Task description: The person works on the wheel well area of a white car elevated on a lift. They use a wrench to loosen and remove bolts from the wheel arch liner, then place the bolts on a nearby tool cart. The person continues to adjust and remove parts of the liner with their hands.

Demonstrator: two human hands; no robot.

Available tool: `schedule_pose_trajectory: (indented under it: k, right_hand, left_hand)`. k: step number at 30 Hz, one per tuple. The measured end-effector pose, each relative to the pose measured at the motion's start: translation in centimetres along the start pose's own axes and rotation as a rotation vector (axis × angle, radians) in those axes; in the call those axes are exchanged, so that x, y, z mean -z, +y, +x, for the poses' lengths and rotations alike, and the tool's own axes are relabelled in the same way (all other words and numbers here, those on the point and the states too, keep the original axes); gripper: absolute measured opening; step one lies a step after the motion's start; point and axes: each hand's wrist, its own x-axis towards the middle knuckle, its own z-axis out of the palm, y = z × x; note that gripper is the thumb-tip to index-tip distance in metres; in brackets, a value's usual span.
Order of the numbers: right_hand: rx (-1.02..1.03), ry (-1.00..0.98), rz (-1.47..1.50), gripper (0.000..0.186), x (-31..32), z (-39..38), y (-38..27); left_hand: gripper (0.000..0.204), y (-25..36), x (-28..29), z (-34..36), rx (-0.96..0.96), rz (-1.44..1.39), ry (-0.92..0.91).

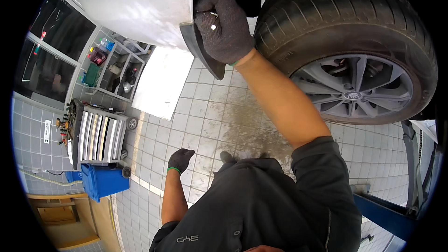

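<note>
Shirt (275,200) nearest, left fingers (188,153) and right fingers (211,0) curled, mud flap (198,48) pointing lengthwise toward lower right.

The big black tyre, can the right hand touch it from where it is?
Probably yes. The right hand is curled by the dark flap, and the tyre looks close beside it. Nothing seems to block the gap, though one view can't show depth well.

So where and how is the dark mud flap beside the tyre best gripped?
The dark mud flap is probably best pinched at its tapering free end, coming from the near side: that end juts clear of the white panel, while the right hand crowds the edge facing the tyre.
</note>
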Motion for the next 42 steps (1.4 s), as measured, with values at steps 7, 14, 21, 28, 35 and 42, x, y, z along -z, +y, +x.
schedule_pose_trajectory:
  k: [7, 14, 21, 28, 35, 42]
  right_hand:
    - [0.156, 0.029, -0.128, 0.011, -0.4, 0.4, 0.1]
    - [-0.115, -0.008, 0.05, 0.007, -0.4, 0.1, -0.1]
    - [-0.623, -0.162, 0.044, 0.014, -0.1, 1.5, -2.1]
    - [-0.708, -0.237, 0.107, 0.016, 3.7, 2.8, -4.7]
    - [-0.724, -0.733, 0.021, 0.019, 13.6, -12.2, -12.3]
    - [-1.828, -0.249, -0.594, 0.038, 38.8, -42.8, -23.0]
  left_hand:
    - [0.061, -3.4, -0.8, 2.7, -0.076, 0.019, 0.038]
    - [0.062, -0.8, 1.1, 1.8, -0.077, 0.063, 0.033]
    - [0.052, -1.8, -0.1, 4.6, -0.187, -0.015, 0.122]
    - [0.041, 17.1, 6.5, -1.1, -0.595, -0.049, 0.548]
    - [0.067, 32.4, 8.4, -7.6, -0.668, 0.322, 0.779]
    - [0.073, 32.8, 10.5, -6.0, -0.41, 0.388, 0.85]
